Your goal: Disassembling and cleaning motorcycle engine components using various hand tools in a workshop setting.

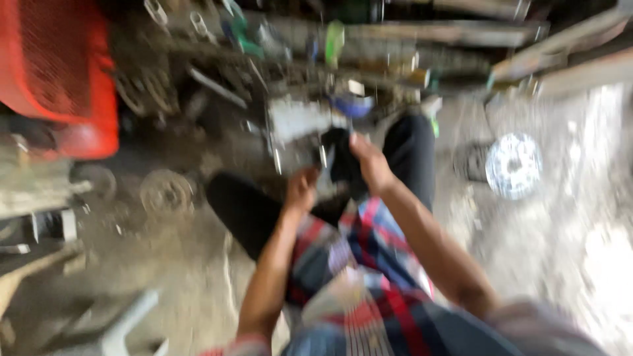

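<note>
A: Well, where do the two hands sit?

B: Both are out in front of the seated person, above the lap, in the middle of the view. The left hand (301, 191) is lower and nearer the body; the right hand (370, 163) is a little higher and farther out.

A: What are they on?

B: A dark cloth (339, 161), black or close to it, hangs between them. The right hand lies over its upper edge, and the left hand meets its lower left side. Something pale and metallic (298, 122) lies just behind the cloth, but the blur is too strong to name it.

A: How do the fingers stand?

B: The left hand's fingers look curled inward against the cloth. The right hand's fingers bend down over it. Whether either hand truly grips it, I cannot tell; the whole picture is smeared.

A: And around them?

B: The person wears dark trousers (250, 214) and a plaid shirt (369, 264) in red, blue and white. The floor (165, 277) is dusty grey. At the upper left stands a red mesh crate (59, 72), with round metal gears (166, 192) on the floor beneath it. A round white and blue disc (514, 165) lies on the floor well to the right of the hands. Wooden planks (567, 53) and mixed clutter run along the top.
</note>
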